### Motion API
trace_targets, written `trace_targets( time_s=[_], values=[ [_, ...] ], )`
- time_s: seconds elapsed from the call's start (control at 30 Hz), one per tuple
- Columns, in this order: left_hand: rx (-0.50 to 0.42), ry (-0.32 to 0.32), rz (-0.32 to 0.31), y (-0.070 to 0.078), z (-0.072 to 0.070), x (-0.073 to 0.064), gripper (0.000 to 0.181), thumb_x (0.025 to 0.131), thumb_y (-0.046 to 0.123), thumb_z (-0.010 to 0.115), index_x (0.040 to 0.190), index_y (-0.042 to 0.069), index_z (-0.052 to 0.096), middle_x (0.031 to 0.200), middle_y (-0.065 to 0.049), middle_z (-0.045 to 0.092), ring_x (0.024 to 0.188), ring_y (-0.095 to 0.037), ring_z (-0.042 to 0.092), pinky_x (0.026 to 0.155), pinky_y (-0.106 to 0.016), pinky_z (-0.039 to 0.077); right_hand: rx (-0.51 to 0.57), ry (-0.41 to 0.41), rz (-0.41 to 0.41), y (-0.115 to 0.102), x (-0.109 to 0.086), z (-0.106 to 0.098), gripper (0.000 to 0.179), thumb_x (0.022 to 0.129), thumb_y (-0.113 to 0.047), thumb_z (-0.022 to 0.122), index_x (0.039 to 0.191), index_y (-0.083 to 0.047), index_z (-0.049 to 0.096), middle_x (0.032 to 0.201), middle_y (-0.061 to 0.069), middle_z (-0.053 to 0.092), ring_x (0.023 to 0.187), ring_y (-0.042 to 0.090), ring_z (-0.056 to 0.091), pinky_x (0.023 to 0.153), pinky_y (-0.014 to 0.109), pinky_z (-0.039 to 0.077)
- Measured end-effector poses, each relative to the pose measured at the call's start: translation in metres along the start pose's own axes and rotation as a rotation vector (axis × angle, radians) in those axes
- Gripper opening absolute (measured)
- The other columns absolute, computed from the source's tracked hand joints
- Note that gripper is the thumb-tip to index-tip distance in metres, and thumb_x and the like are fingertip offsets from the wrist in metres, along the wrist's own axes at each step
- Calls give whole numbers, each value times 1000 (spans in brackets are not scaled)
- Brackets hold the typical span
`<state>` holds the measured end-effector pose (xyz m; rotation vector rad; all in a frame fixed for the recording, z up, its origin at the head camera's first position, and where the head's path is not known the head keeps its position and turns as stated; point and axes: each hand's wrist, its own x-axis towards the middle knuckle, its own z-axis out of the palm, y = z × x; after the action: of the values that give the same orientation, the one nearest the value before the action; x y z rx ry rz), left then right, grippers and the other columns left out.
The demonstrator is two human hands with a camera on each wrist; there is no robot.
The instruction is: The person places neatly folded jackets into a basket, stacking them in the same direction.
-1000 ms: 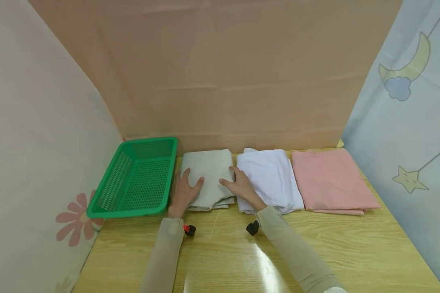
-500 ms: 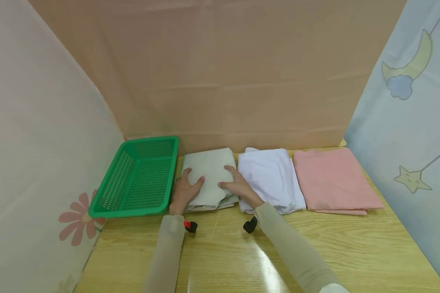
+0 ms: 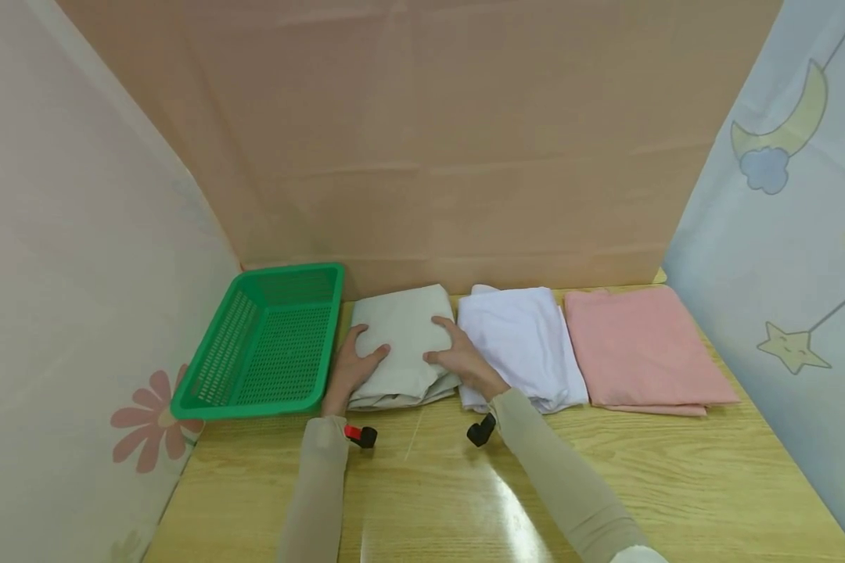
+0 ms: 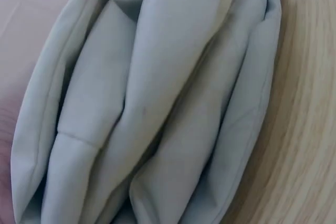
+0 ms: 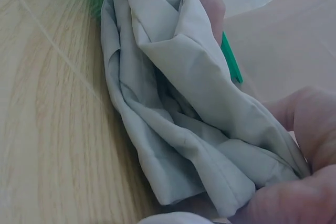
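Note:
A pale grey-green folded cloth (image 3: 403, 332) lies between my hands in the head view. My left hand (image 3: 352, 366) grips its left side, thumb on top, the other fingers partly hidden. From the right, my right hand (image 3: 465, 360) holds the opposite side, with the thumb over the upper face. Loose layered folds (image 4: 173, 77) of the cloth fill the left wrist view. In the right wrist view the cloth's layers (image 5: 189, 87) bulge apart at the near edge, and the right fingers (image 5: 299, 198) pinch its end.
Left of the cloth stands a green perforated basket (image 3: 249, 411). A white folded cloth (image 3: 517, 336) lies close on the right, partly behind my right hand, and a pink folded cloth (image 3: 641, 348) lies beyond it. All are on a wooden table (image 3: 422, 485) with a beige backdrop (image 3: 422, 156) behind.
The near edge of the grey-green cloth has spread and shifted slightly as my hands close on its sides. The basket and the other cloths stay in place.

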<state>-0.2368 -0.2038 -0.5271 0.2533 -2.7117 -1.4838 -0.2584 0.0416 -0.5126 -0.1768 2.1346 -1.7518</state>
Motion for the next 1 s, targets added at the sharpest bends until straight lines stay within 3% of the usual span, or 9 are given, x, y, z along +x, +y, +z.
trace_targets(
  time_s=[0.3, 0.53, 0.8, 1.0],
  values=[
    [-71, 68, -4, 8, 2, -10, 74, 95, 30, 78, 159, 11, 45, 169, -23, 37, 157, -44, 32, 127, -62, 27, -6, 26, -33, -13, -6, -2, 86, 93, -3, 76, 166, -24, 36, 173, 19, 24, 148, 40, 36, 114, 54, 42],
    [-43, 87, -15, 17, 1, -10, 75, 96, 34, 76, 161, 14, 43, 171, -20, 35, 158, -42, 31, 128, -62, 27, -10, 22, -42, -21, -9, -7, 85, 95, -4, 75, 166, -28, 35, 175, 17, 20, 147, 39, 35, 111, 52, 44],
    [13, 96, -25, 33, -5, -13, 77, 94, 43, 76, 161, 22, 44, 170, -15, 39, 152, -42, 40, 122, -63, 35, -1, 12, -68, -31, -15, -13, 86, 95, -4, 75, 167, -27, 33, 177, 16, 16, 154, 41, 28, 119, 61, 38],
    [33, 91, 7, 45, -12, -15, 77, 95, 44, 75, 162, 21, 43, 168, -18, 42, 149, -44, 44, 120, -63, 37, -36, 14, -115, -39, -19, -18, 86, 95, -7, 74, 168, -25, 32, 178, 14, 16, 159, 40, 22, 125, 66, 28]
  ],
)
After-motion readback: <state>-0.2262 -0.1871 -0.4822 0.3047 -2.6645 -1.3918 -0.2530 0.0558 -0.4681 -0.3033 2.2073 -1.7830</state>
